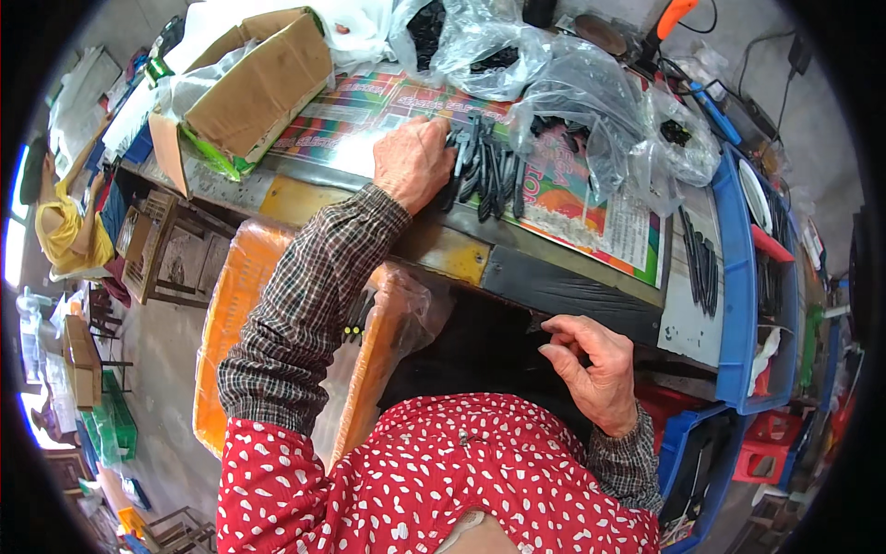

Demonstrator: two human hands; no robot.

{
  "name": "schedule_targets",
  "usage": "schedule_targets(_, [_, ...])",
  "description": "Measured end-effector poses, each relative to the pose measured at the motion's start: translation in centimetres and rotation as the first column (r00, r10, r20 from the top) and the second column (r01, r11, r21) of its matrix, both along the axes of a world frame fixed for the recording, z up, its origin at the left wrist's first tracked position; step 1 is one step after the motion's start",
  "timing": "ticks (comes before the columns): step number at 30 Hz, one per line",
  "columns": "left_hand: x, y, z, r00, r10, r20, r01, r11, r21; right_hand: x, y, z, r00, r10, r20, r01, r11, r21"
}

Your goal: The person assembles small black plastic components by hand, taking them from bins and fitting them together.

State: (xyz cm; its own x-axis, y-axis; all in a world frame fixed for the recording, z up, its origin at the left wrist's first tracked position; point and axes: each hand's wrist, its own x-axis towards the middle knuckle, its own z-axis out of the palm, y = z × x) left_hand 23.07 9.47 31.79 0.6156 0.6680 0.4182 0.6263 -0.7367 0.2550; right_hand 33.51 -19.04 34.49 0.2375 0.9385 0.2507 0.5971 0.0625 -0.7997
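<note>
My left hand (415, 164) rests on the worktable, its fingers curled closed at the left edge of a pile of slim black plastic pieces (491, 175). Its fingertips point away and are hidden, so what they hold cannot be made out. In front of the table edge, above my lap, my right hand (595, 365) is raised with bent fingers. A gap shows between its thumb and forefinger, and I see nothing held there. Printed colourful cardboard (341, 115) lies under the pile.
Clear plastic bags of black parts (581, 102) line the table's back. An open cardboard box (258, 92) stands at left, a blue bin (738, 295) at right beside several black sticks (701, 263). An orange crate (235, 314) sits below the table. Another person (74, 222) sits far left.
</note>
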Motion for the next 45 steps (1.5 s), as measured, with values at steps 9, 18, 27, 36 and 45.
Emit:
schedule_targets(9, [0.6,1.5,-0.5,0.995,0.044,-0.089,-0.041,0.998,0.042,2.9,-1.0,0.1,0.998,-0.042,0.052,0.037,0.996,0.078])
schedule_targets(18, [0.4,1.4,-0.6,0.998,0.046,-0.043,-0.043,0.997,0.071,8.5,-3.5,0.7,0.875,-0.415,0.249,0.396,0.910,0.124])
schedule_targets(27, [-0.5,1.5,-0.5,0.997,0.009,0.077,-0.015,0.997,0.078,17.3,-3.4,-0.7,0.620,-0.583,0.525,0.593,0.787,0.173])
schedule_targets(36, [0.0,-1.2,1.2,0.880,-0.016,0.475,0.146,0.960,-0.239,20.7,-0.3,-1.7,0.497,-0.494,0.713,0.629,0.771,0.096])
schedule_targets(45, [-0.4,-3.6,1.5,0.740,0.023,0.673,0.406,0.782,-0.473,20.9,2.1,-2.0,0.402,-0.436,0.805,0.623,0.774,0.108])
